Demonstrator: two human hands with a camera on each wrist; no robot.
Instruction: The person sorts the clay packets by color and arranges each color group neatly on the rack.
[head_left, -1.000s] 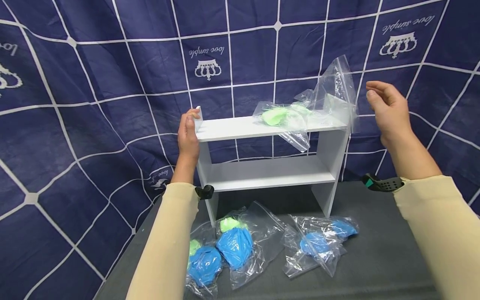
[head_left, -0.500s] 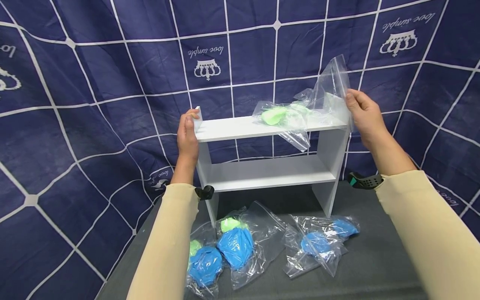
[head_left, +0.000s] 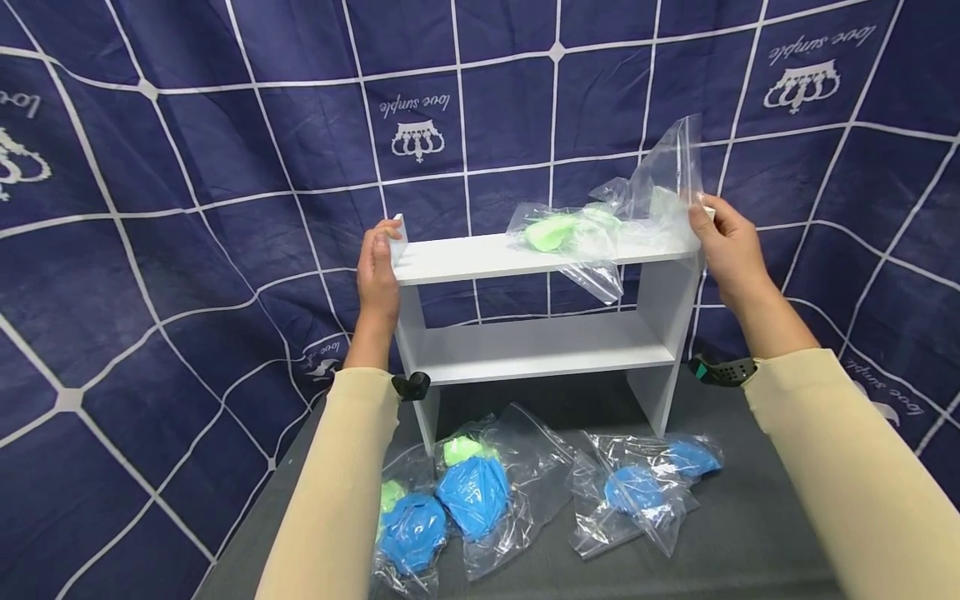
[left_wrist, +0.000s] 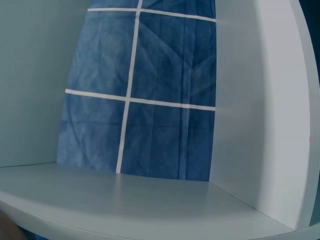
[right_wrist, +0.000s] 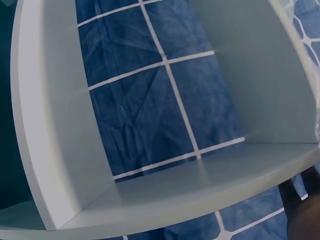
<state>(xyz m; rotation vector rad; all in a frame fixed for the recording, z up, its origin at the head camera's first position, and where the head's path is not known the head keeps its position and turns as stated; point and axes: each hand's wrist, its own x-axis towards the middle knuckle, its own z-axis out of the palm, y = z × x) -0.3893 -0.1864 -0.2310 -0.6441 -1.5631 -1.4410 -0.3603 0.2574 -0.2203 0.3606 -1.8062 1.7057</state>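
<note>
Two hands on one shelf: the white shelf (head_left: 547, 346), stood upright on the dark table (head_left: 750, 508), is held at both ends.
Left hand (head_left: 377, 267): clamped round the raised top of the left side panel (head_left: 401, 232), with the thumb laid on the near side.
Right hand (head_left: 729, 248): clamped on the top corner of the right side panel (head_left: 664, 321); whether film from the top bag (head_left: 600, 240) is also pinched cannot be told.
Step in hand: judged to be the gripping of the shelf by its two ends, for steadying or shifting.
Next move: if the shelf is to be shifted, equal force and a level hold would be called for; the film beside the right fingers could be snagged.
Top bag: clear plastic, rested on the top board (head_left: 457, 260), one corner hung over the front edge; pale green pieces are contained.
Left bag (head_left: 411, 533): partly hidden by the left sleeve (head_left: 322, 483); pale green and blue contents are seen.
Middle bag (head_left: 474, 493): pale green and blue pieces are enclosed.
Right bag (head_left: 636, 492): two blue pieces are enclosed.
Backdrop: a blue curtain (head_left: 510, 104) ruled with white lines.
</note>
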